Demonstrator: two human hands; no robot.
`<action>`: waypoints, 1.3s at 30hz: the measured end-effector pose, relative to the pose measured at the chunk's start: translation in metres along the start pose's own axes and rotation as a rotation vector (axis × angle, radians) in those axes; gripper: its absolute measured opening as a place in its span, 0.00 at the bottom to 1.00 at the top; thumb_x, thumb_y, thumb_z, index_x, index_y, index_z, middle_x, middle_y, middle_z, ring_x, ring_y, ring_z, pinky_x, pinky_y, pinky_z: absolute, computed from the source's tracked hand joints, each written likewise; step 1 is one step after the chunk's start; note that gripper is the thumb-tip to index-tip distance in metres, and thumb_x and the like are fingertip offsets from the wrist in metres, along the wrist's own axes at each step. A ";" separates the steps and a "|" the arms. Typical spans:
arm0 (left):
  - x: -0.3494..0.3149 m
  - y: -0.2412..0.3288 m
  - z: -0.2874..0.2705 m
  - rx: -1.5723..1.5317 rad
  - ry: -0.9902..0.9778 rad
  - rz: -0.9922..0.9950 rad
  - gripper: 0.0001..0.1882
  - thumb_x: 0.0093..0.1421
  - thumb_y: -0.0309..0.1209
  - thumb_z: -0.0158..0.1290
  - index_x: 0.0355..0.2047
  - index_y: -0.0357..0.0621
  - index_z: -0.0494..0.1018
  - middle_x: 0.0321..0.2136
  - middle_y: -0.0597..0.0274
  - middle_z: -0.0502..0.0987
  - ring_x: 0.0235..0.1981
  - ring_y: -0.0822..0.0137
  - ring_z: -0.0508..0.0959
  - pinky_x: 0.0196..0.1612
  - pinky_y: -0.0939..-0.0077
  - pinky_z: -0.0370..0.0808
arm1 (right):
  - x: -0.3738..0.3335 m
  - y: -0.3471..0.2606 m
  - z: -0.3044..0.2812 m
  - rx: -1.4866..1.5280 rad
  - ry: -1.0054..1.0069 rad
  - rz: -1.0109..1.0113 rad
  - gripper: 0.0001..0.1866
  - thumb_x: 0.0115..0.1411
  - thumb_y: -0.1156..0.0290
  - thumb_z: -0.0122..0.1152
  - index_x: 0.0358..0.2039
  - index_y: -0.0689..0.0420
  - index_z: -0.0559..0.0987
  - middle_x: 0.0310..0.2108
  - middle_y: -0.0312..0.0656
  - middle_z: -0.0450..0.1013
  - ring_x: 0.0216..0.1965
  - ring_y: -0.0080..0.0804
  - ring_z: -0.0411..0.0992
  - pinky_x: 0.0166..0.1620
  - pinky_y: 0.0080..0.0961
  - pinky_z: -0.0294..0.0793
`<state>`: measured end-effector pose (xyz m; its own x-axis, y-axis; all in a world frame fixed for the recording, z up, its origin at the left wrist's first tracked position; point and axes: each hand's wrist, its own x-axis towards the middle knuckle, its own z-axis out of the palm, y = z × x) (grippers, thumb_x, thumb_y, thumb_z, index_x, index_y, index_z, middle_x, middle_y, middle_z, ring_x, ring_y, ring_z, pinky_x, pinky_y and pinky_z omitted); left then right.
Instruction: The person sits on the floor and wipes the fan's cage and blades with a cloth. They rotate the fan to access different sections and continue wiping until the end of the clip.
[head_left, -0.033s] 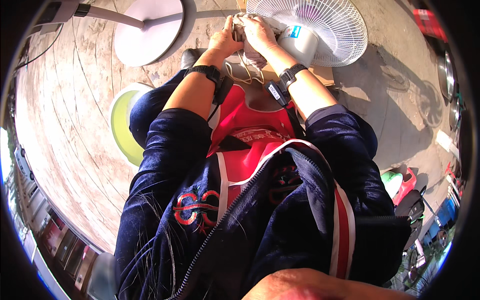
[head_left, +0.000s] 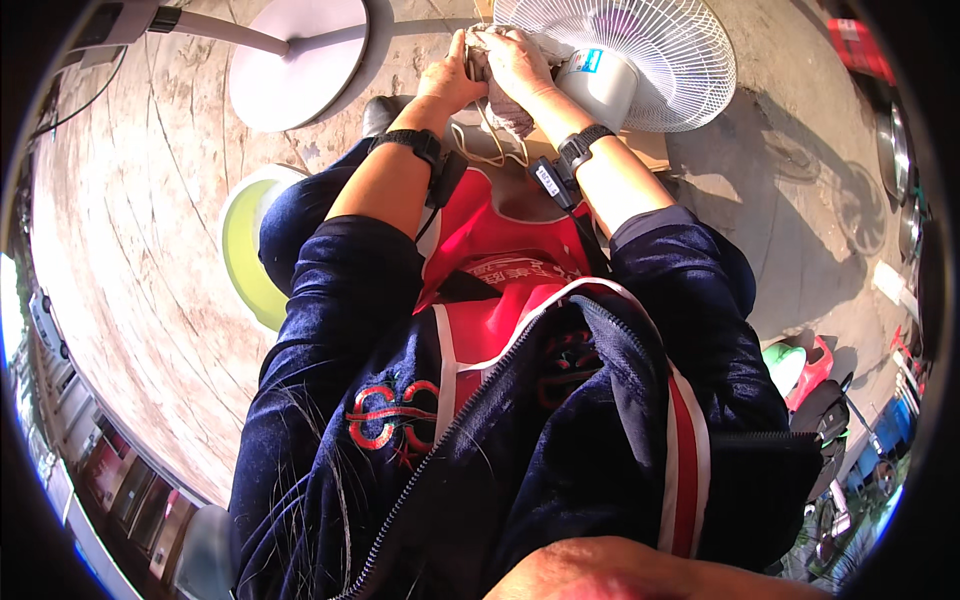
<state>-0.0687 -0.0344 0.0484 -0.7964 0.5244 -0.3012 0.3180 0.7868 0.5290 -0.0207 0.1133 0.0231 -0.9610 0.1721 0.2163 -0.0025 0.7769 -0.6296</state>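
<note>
Both arms reach forward to a crumpled pale grey rag (head_left: 513,118) beside a white electric fan (head_left: 668,75). My right hand (head_left: 520,68) is closed over the rag, which bunches below its fingers. On the rag's left side, my left hand (head_left: 450,80) curls its fingers and thumb round a narrow part. What that part is stays hidden by the fingers and cloth. To the right of the rag is the fan's rounded motor housing (head_left: 600,90), with a blue-and-white label, in front of its wire cage. A beige cord (head_left: 487,158) loops below the rag.
A round pale base with a pole (head_left: 300,85) stands on the concrete ground at far left. Near my left knee is a yellow-green basin (head_left: 240,250). A cardboard piece (head_left: 645,150) lies below the fan. Red and green items (head_left: 800,370) sit at the right.
</note>
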 end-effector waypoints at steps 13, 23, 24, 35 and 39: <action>0.003 0.001 -0.004 -0.002 -0.060 -0.055 0.60 0.40 0.43 0.66 0.70 0.49 0.43 0.42 0.42 0.79 0.46 0.48 0.79 0.50 0.59 0.74 | -0.029 0.009 -0.027 -0.107 -0.472 0.028 0.16 0.58 0.67 0.53 0.47 0.45 0.80 0.47 0.47 0.72 0.47 0.46 0.73 0.47 0.39 0.75; -0.006 0.000 -0.001 -0.029 -0.059 -0.032 0.61 0.40 0.45 0.67 0.70 0.51 0.43 0.40 0.43 0.80 0.42 0.46 0.80 0.47 0.59 0.76 | 0.004 0.006 -0.027 0.037 -0.061 0.010 0.19 0.62 0.64 0.51 0.54 0.41 0.74 0.40 0.44 0.75 0.41 0.41 0.76 0.42 0.37 0.77; -0.005 0.000 -0.001 -0.035 -0.054 -0.024 0.61 0.40 0.45 0.66 0.70 0.51 0.44 0.40 0.43 0.80 0.43 0.46 0.80 0.48 0.59 0.75 | 0.006 0.000 -0.023 -0.006 -0.184 0.034 0.22 0.62 0.65 0.49 0.57 0.34 0.72 0.48 0.46 0.71 0.48 0.45 0.73 0.47 0.38 0.75; 0.002 0.001 -0.007 -0.054 -0.075 -0.079 0.60 0.38 0.43 0.66 0.70 0.50 0.46 0.42 0.43 0.79 0.46 0.48 0.79 0.51 0.62 0.74 | -0.021 0.011 -0.033 -0.102 -0.470 -0.107 0.18 0.57 0.71 0.54 0.48 0.44 0.80 0.45 0.45 0.70 0.49 0.45 0.72 0.50 0.39 0.73; -0.003 0.002 -0.008 -0.046 -0.087 -0.072 0.60 0.39 0.43 0.66 0.70 0.49 0.45 0.41 0.43 0.79 0.45 0.48 0.79 0.50 0.62 0.74 | -0.011 0.025 -0.025 0.100 -0.282 -0.033 0.16 0.60 0.70 0.51 0.47 0.49 0.79 0.42 0.43 0.73 0.47 0.44 0.72 0.48 0.37 0.74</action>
<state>-0.0698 -0.0368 0.0565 -0.7683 0.4946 -0.4063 0.2361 0.8090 0.5383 -0.0037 0.1459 0.0232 -0.9988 -0.0378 0.0307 -0.0484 0.7136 -0.6989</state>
